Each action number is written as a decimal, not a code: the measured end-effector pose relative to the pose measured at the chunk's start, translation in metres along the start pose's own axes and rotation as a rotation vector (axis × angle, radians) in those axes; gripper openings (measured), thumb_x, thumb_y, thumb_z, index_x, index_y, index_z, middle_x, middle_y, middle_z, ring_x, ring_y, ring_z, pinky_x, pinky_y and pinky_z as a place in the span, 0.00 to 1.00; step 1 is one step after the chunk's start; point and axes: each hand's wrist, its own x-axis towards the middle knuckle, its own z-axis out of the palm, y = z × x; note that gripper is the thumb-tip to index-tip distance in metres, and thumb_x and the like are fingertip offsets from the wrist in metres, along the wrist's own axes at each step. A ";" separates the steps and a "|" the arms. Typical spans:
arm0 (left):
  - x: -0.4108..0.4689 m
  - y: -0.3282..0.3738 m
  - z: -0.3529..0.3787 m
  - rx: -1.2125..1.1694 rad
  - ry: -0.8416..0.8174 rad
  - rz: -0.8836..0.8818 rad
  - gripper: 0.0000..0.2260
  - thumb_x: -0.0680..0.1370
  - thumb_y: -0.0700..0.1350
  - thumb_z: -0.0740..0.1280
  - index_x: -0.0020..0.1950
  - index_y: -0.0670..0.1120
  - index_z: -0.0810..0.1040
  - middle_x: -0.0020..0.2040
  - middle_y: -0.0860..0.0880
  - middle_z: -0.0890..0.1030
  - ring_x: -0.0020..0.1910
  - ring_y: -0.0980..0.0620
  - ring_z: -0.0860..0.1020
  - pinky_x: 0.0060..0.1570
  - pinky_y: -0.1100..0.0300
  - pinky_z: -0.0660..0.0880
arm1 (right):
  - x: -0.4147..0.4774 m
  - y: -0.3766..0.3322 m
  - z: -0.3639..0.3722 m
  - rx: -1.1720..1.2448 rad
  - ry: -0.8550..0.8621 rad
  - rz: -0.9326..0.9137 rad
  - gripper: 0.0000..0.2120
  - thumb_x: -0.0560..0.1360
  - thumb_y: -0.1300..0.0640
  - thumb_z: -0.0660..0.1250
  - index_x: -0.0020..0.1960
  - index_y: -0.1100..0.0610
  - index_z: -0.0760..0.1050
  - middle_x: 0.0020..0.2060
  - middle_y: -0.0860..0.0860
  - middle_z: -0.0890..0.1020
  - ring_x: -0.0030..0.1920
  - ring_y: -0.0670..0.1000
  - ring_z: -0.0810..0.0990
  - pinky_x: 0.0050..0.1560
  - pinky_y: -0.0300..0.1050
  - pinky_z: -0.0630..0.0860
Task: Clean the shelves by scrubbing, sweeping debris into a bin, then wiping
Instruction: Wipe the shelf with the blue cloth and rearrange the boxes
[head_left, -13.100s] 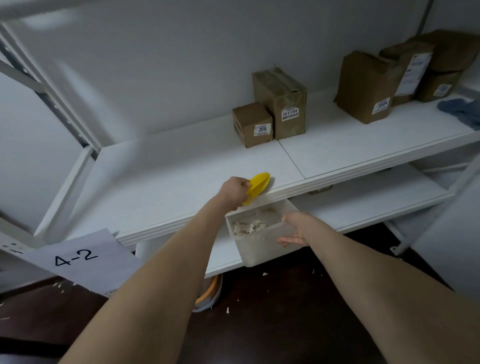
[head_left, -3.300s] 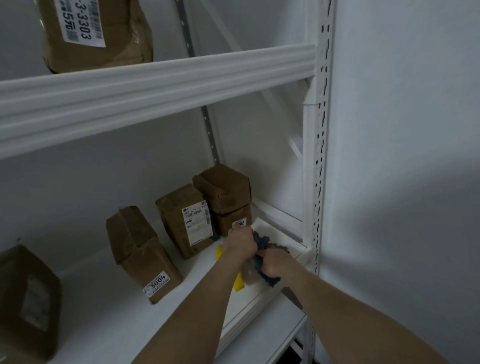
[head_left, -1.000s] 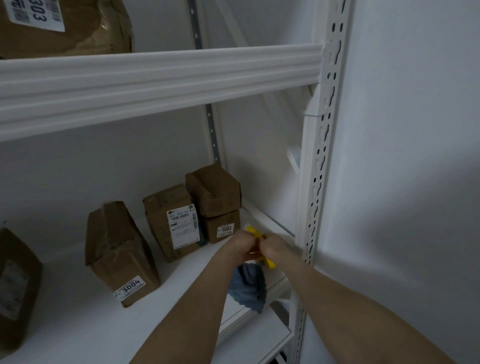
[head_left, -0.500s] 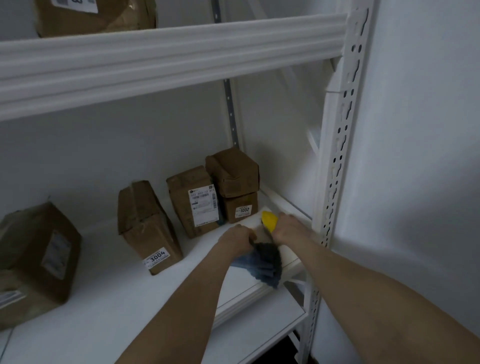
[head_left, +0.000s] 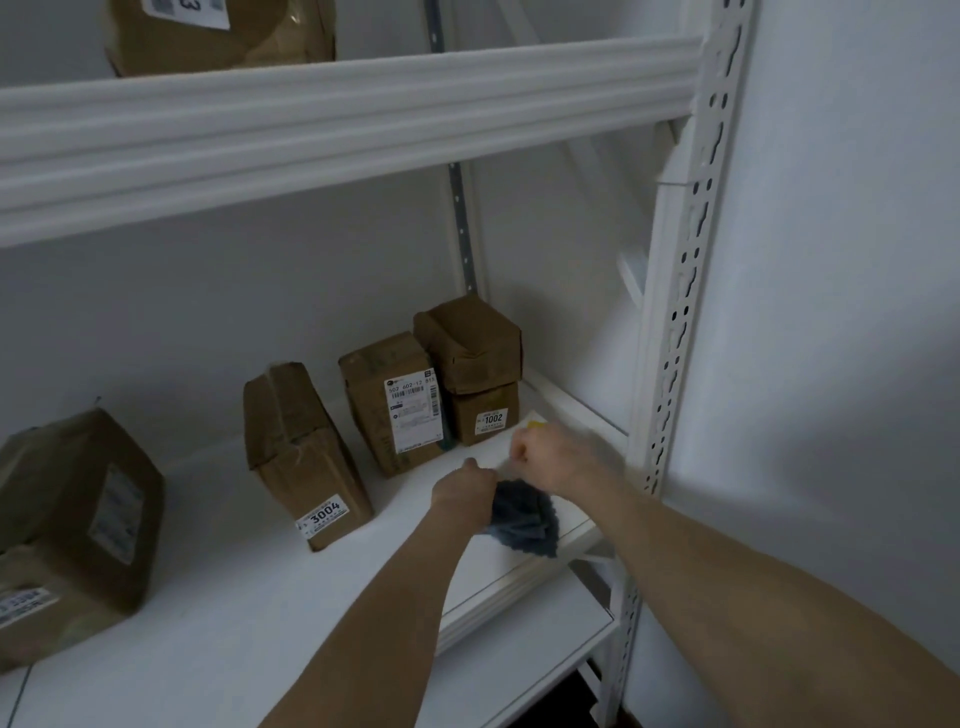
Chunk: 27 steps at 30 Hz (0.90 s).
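- Gripped in the curled left hand (head_left: 464, 488): dark blue cloth (head_left: 524, 522), bunched at the front edge of the shelf (head_left: 260, 597).
- Clenched in the right hand (head_left: 548, 460), just beside: yellow tool (head_left: 535, 425), only its tip visible.
- Behind: cardboard boxes (head_left: 306, 457).

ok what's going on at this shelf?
A person is cleaning a white shelf. The left hand grips a dark blue cloth bunched at the shelf's front edge, near its right end. The right hand is a curled fist just beyond it, apparently gripping a yellow tool. Only the tool's tip shows and motion blur hides the rest. Cardboard boxes stand further back on the same shelf, among them box 3004 and box 1002.
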 end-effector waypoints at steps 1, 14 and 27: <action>0.002 0.002 0.002 -0.005 -0.020 0.010 0.16 0.77 0.48 0.65 0.62 0.43 0.74 0.57 0.43 0.76 0.56 0.44 0.76 0.52 0.54 0.75 | -0.002 -0.006 0.005 0.004 -0.142 -0.029 0.06 0.75 0.52 0.65 0.48 0.53 0.78 0.45 0.52 0.81 0.48 0.54 0.80 0.45 0.43 0.74; 0.035 -0.032 0.012 -0.122 -0.120 -0.094 0.17 0.80 0.42 0.59 0.69 0.42 0.69 0.67 0.41 0.70 0.65 0.43 0.71 0.64 0.53 0.69 | 0.044 -0.037 0.054 -0.061 -0.456 0.034 0.15 0.79 0.56 0.62 0.62 0.62 0.74 0.58 0.59 0.78 0.58 0.58 0.77 0.54 0.47 0.72; 0.039 -0.051 0.006 -0.086 -0.149 -0.147 0.24 0.78 0.43 0.62 0.74 0.49 0.62 0.70 0.46 0.68 0.67 0.44 0.69 0.62 0.51 0.70 | 0.072 -0.046 0.060 -0.018 -0.489 0.027 0.18 0.80 0.54 0.61 0.67 0.60 0.71 0.59 0.58 0.78 0.56 0.57 0.77 0.57 0.47 0.75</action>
